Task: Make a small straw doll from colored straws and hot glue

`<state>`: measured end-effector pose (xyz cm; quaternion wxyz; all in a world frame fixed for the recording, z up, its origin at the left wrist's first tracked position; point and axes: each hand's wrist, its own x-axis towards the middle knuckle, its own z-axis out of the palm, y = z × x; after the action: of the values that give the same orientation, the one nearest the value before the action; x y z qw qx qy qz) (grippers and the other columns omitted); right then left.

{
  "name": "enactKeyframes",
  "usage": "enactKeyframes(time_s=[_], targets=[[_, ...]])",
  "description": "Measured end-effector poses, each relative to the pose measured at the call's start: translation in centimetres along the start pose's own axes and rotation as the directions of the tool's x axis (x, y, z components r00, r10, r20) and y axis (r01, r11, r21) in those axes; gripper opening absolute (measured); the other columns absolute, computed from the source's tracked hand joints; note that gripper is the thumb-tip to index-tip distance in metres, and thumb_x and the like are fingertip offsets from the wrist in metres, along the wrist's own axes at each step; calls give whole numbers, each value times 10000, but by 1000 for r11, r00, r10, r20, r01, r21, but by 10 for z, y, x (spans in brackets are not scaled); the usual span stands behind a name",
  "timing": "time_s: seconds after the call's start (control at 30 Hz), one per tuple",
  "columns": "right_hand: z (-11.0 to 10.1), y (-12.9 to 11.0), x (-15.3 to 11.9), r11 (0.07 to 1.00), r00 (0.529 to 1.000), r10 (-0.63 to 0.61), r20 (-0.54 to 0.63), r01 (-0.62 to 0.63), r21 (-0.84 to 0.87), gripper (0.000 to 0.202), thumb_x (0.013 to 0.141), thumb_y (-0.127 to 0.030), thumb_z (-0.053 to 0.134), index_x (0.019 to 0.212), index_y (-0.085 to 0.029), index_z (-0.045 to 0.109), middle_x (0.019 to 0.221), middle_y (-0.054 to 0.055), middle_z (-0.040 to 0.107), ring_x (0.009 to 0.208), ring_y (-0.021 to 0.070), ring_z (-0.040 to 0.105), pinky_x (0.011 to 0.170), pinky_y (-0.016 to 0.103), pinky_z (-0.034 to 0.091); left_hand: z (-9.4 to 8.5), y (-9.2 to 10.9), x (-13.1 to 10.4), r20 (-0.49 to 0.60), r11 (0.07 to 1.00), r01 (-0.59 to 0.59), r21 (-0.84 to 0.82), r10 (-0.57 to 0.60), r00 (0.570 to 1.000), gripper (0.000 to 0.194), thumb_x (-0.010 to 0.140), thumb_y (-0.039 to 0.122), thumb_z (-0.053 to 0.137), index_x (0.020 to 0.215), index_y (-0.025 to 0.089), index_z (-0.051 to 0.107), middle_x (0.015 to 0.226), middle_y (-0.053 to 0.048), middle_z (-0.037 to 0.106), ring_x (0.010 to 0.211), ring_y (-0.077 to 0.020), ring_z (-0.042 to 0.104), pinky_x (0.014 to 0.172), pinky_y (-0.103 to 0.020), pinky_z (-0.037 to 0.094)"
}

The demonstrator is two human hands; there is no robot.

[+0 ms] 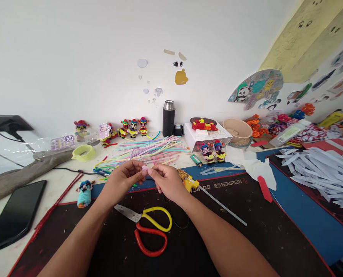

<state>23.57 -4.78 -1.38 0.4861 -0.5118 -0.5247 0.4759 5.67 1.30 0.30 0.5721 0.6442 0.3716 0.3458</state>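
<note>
Above the black mat [119,246], my left hand [127,177] and my right hand [169,181] meet, fingertips closed in a pinch on a small pink piece [145,168]. It looks soft and fuzzy, perhaps pipe cleaner; most of it is hidden by the fingers. Just below my hands lie scissors [139,223] with one yellow and one red handle, blades pointing left. Partly behind my right hand is a yellow glue gun [192,185], a long translucent glue stick [225,206] reaching out from it. A small turquoise-bodied doll [85,195] lies left of my left forearm.
Pastel pipe cleaners [151,150] are piled behind my hands. Several small dolls [133,129], a black thermos [168,119] and a white box [194,138] stand along the wall. White paper strips [318,173] heap at right. A phone [17,215] lies at left.
</note>
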Motion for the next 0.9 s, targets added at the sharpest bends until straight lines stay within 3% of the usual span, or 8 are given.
enactKeyframes(time_s=[0.3, 0.43, 0.6, 0.73, 0.9], targets=[[2, 6, -1, 998, 999, 25, 22, -23, -66, 324, 1013, -524, 608, 1027, -211, 691, 605, -53, 584, 431, 99, 503, 438, 221, 353, -4, 0, -2, -12, 995, 41, 91, -40, 999, 382, 763, 551, 853, 905, 207, 766, 819, -44, 761, 747, -204, 660, 667, -305, 528], [3, 7, 0, 994, 1000, 2, -11, -3, -107, 270, 999, -469, 637, 975, -205, 685, 617, -50, 584, 455, 96, 503, 471, 224, 364, -4, -3, -1, 11, 996, 56, 64, -56, 998, 387, 797, 543, 833, 957, 199, 756, 829, -36, 744, 737, -182, 646, 666, -290, 522], [2, 4, 1, 1000, 999, 11, -41, -11, -8, 276, 980, -470, 652, 920, -200, 663, 599, -56, 565, 412, 92, 468, 415, 230, 336, 2, -3, 0, 21, 993, 85, -78, -84, 996, 445, 729, 495, 899, 993, 205, 690, 786, -6, 712, 702, -182, 665, 633, -288, 534], [1, 4, 2, 997, 999, 20, -37, -17, 70, 318, 968, -511, 668, 915, -197, 655, 554, -68, 540, 393, 88, 451, 393, 223, 328, 5, -3, -1, 52, 997, 72, -27, -70, 996, 409, 730, 518, 889, 891, 197, 694, 785, -20, 713, 697, -187, 660, 664, -311, 553], [2, 6, 2, 997, 1000, 27, -2, -26, 77, 274, 982, -465, 641, 933, -195, 635, 538, -82, 536, 380, 82, 449, 394, 211, 336, 7, 1, -2, -27, 998, 62, 16, -62, 998, 432, 733, 584, 851, 866, 205, 691, 721, -24, 704, 705, -209, 660, 668, -323, 555]])
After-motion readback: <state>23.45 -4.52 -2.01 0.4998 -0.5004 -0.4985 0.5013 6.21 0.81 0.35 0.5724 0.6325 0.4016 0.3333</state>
